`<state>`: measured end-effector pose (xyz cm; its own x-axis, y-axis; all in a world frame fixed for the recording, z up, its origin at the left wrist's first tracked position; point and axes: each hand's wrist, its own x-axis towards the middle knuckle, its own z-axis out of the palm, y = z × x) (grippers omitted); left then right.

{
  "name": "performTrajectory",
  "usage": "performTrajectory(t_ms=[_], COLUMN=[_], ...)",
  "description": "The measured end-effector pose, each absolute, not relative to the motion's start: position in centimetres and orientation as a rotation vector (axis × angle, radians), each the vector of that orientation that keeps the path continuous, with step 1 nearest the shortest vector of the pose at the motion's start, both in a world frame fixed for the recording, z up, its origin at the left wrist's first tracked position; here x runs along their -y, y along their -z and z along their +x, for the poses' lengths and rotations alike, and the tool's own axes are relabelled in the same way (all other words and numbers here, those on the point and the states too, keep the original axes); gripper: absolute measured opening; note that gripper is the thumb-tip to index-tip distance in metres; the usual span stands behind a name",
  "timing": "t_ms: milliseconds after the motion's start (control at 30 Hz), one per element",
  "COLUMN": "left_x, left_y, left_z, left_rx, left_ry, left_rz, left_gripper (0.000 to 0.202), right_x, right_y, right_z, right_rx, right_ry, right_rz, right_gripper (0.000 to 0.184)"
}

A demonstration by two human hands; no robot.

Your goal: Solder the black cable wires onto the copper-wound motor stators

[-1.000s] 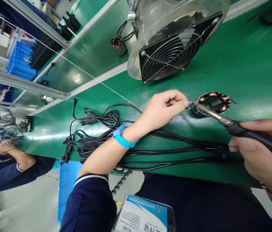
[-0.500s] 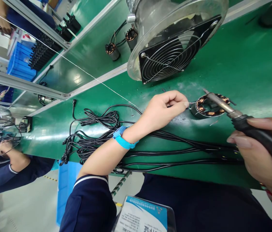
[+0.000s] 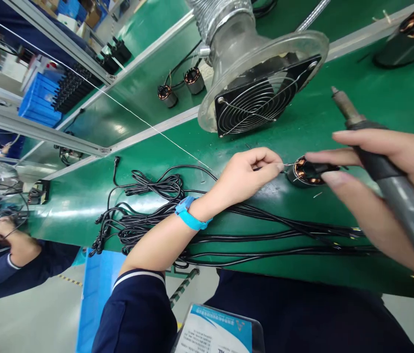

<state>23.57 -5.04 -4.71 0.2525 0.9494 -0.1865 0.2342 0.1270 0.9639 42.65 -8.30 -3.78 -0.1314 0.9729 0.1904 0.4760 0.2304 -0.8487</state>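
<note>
My left hand (image 3: pixel 247 174) rests on the green bench and pinches a thin solder wire (image 3: pixel 148 125) that runs away to the upper left. Its tip ends beside a small copper-wound stator coil (image 3: pixel 304 175). My right hand (image 3: pixel 379 191) grips a soldering iron (image 3: pixel 383 169) by its dark handle, the metal tip raised and pointing up-left, clear of the coil. Two fingers of that hand reach out and touch the coil's right side.
A fume extractor with a black fan grille (image 3: pixel 258 105) stands just behind the coil. A tangle of black cables (image 3: pixel 148 206) lies under my left forearm. Two more coils (image 3: pixel 179 86) sit on the belt behind. Another person's hands (image 3: pixel 4 235) work at far left.
The soldering iron's tip has lifted off the coil and swung up and to the right. My right fingers have stretched out onto the coil. My left hand has kept its pinch.
</note>
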Motion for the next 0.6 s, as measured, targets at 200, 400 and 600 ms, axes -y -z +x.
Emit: performTrajectory(t_ms=[200,400,600], left_x=[5.2,5.7,6.5], left_y=[4.7,4.8,4.2], left_z=[23.6,23.6,23.0], left_rx=[-1.192,-1.103,-1.092], left_ry=[-0.830,-0.925,-0.889], left_rz=[1.344,1.365,1.659], left_gripper=[0.012,0.009,0.016], right_x=[7.8,8.1,7.6], right_y=[5.3,6.1,6.9], right_z=[41.7,40.8,40.6], right_rx=[1.848,1.826,1.843], right_ry=[-0.652,-0.526,-0.485], right_rz=[-1.293,-1.243,-1.131], right_gripper=[0.046,0.047,0.050])
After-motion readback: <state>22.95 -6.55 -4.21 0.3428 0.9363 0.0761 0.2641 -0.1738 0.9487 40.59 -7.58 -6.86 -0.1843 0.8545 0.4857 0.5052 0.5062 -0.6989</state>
